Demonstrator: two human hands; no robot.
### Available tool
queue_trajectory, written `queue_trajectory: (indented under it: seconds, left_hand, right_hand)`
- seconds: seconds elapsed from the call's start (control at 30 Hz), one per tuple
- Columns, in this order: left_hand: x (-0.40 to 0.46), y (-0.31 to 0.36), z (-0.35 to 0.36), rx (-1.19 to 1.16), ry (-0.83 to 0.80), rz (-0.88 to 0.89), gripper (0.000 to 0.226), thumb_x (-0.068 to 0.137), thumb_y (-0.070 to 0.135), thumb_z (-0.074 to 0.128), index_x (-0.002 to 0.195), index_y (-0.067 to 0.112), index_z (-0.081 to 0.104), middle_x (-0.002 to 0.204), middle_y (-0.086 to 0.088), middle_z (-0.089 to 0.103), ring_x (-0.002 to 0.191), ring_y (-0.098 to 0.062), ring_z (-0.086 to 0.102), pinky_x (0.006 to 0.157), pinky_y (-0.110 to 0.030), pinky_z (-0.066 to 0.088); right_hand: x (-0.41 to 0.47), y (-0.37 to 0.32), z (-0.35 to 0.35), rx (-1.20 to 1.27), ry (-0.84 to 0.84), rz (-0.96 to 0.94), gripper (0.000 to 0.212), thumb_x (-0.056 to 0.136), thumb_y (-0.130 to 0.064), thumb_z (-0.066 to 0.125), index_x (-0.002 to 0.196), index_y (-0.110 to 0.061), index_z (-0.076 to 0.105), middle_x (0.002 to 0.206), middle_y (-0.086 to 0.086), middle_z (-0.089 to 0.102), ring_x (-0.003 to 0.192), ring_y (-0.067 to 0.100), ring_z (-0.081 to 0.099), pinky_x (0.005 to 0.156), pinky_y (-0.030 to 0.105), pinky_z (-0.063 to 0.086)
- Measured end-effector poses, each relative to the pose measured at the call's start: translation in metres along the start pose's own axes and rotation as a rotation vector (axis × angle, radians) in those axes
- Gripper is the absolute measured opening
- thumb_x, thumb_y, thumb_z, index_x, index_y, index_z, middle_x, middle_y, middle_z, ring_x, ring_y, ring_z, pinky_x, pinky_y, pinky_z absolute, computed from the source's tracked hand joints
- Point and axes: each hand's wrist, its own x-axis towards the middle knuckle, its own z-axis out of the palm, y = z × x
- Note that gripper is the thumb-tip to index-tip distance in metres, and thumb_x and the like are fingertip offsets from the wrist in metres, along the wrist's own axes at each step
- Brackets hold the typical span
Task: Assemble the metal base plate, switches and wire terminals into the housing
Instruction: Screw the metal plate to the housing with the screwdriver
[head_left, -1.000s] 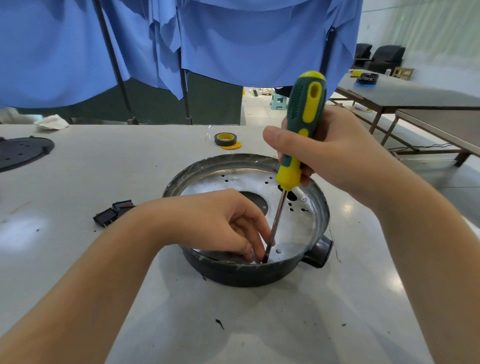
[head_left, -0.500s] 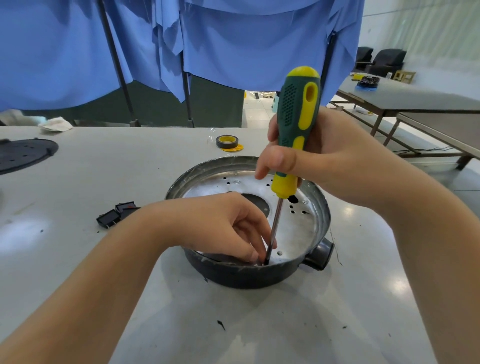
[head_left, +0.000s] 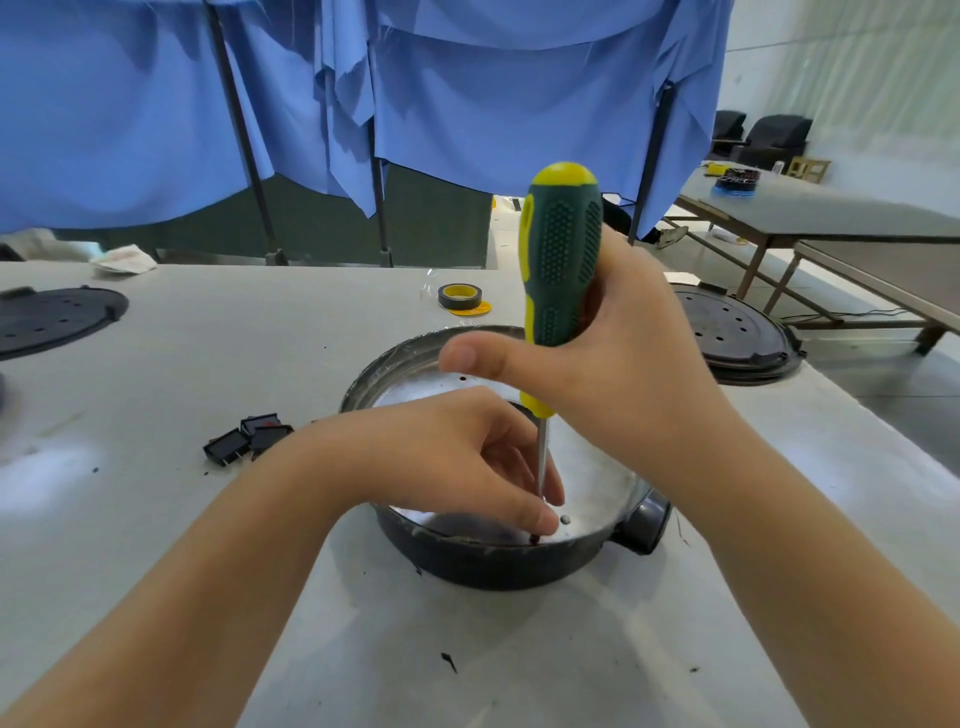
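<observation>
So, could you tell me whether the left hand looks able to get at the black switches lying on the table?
Probably yes. The switches lie uncovered just beside the left forearm, nothing between. But the left hand is busy at the screwdriver shaft inside the housing, so it must let go first.

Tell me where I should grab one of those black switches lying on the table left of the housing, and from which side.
Judging by how they lie, pinch a black switch across its blocky body from above. The nearest one's metal prongs stick out toward you, so keep fingers off that end. The three lie bunched together beside the left hand, so take the outermost, left one first.
</observation>
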Motion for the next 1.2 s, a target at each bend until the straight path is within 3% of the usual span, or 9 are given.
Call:
queue_trajectory:
  seconds: [0.07, 0.23, 0.37, 0.47, 0.57, 0.7, 0.93, 1.1, 1.2]
  left_hand:
    - [-0.001, 0.001, -0.002, -0.055, 0.032, 0.036, 0.011, 0.081, 0.025, 0.076, 0.09, 0.019, 0.073, 0.082, 0.015, 0.075, 0.083, -0.002, 0.07, 0.068, -0.007, 0.049]
    - [0.0, 0.0, -0.002, -0.085, 0.035, 0.046, 0.005, 0.081, 0.022, 0.076, 0.079, 0.025, 0.073, 0.086, 0.004, 0.076, 0.087, -0.01, 0.072, 0.084, -0.018, 0.054]
    - [0.0, 0.0, 0.001, -0.078, 0.022, 0.036, 0.007, 0.081, 0.021, 0.076, 0.075, 0.022, 0.073, 0.088, 0.012, 0.076, 0.085, -0.007, 0.072, 0.066, -0.008, 0.05]
    - [0.0, 0.0, 0.0, -0.08, 0.022, 0.032, 0.002, 0.081, 0.016, 0.076, 0.081, 0.018, 0.075, 0.089, 0.009, 0.076, 0.086, -0.01, 0.072, 0.076, -0.014, 0.054]
    - [0.0, 0.001, 0.0, -0.063, 0.012, 0.035, 0.007, 0.083, 0.014, 0.074, 0.089, 0.016, 0.075, 0.088, 0.004, 0.077, 0.085, -0.01, 0.073, 0.08, -0.017, 0.055]
    - [0.0, 0.002, 0.002, -0.054, 0.008, 0.028, 0.01, 0.084, 0.012, 0.072, 0.094, 0.014, 0.073, 0.09, 0.0, 0.077, 0.087, -0.01, 0.072, 0.088, -0.023, 0.055]
    - [-0.001, 0.003, 0.001, -0.096, -0.02, 0.009, 0.013, 0.086, 0.009, 0.069, 0.098, 0.015, 0.069, 0.095, 0.0, 0.076, 0.092, -0.01, 0.072, 0.089, -0.024, 0.055]
    - [-0.006, 0.01, -0.005, -0.139, 0.119, 0.082, 0.013, 0.078, 0.02, 0.079, 0.089, 0.021, 0.073, 0.084, 0.006, 0.076, 0.08, -0.007, 0.072, 0.068, -0.012, 0.052]
    - [-0.005, 0.013, -0.005, -0.154, 0.224, 0.151, 0.011, 0.072, 0.018, 0.082, 0.077, 0.021, 0.072, 0.069, 0.007, 0.074, 0.066, -0.007, 0.071, 0.059, -0.011, 0.05]
  right_hand:
    - [0.001, 0.002, -0.002, -0.023, 0.001, 0.028, 0.058, 0.05, -0.068, 0.074, 0.067, -0.03, 0.034, 0.052, -0.018, 0.04, 0.048, 0.002, 0.038, 0.048, 0.01, 0.032]
    - [0.004, 0.006, -0.008, -0.065, -0.048, 0.093, 0.051, 0.054, -0.071, 0.069, 0.066, -0.032, 0.038, 0.049, -0.029, 0.049, 0.048, -0.005, 0.05, 0.051, 0.012, 0.036]
    - [0.005, 0.004, -0.013, -0.066, -0.158, 0.09, 0.063, 0.053, -0.075, 0.063, 0.074, -0.016, 0.051, 0.058, -0.005, 0.054, 0.05, 0.007, 0.052, 0.047, 0.02, 0.045]
    - [0.007, 0.002, -0.024, 0.038, -0.321, 0.11, 0.061, 0.061, -0.061, 0.069, 0.088, -0.007, 0.06, 0.073, 0.01, 0.063, 0.066, 0.019, 0.064, 0.062, 0.027, 0.052]
    - [0.01, 0.008, -0.04, 0.189, -0.524, 0.168, 0.031, 0.077, -0.037, 0.071, 0.102, -0.019, 0.064, 0.089, -0.004, 0.074, 0.087, 0.006, 0.069, 0.081, 0.023, 0.055]
    - [0.012, 0.019, -0.051, 0.504, -0.687, 0.248, 0.045, 0.083, -0.004, 0.054, 0.126, -0.015, 0.052, 0.118, 0.003, 0.069, 0.112, 0.018, 0.064, 0.093, 0.026, 0.05]
    - [0.013, 0.024, -0.046, 0.389, -0.508, 0.213, 0.044, 0.067, -0.015, 0.074, 0.11, -0.013, 0.065, 0.1, 0.003, 0.074, 0.093, 0.021, 0.071, 0.079, 0.025, 0.056]
    - [0.011, 0.018, -0.04, 0.195, -0.435, 0.146, 0.053, 0.055, -0.029, 0.087, 0.096, -0.006, 0.063, 0.089, 0.017, 0.067, 0.083, 0.03, 0.068, 0.075, 0.044, 0.058]
    - [0.012, 0.015, -0.036, 0.151, -0.391, 0.121, 0.044, 0.056, -0.032, 0.086, 0.088, -0.014, 0.061, 0.07, 0.004, 0.061, 0.065, 0.02, 0.063, 0.066, 0.034, 0.056]
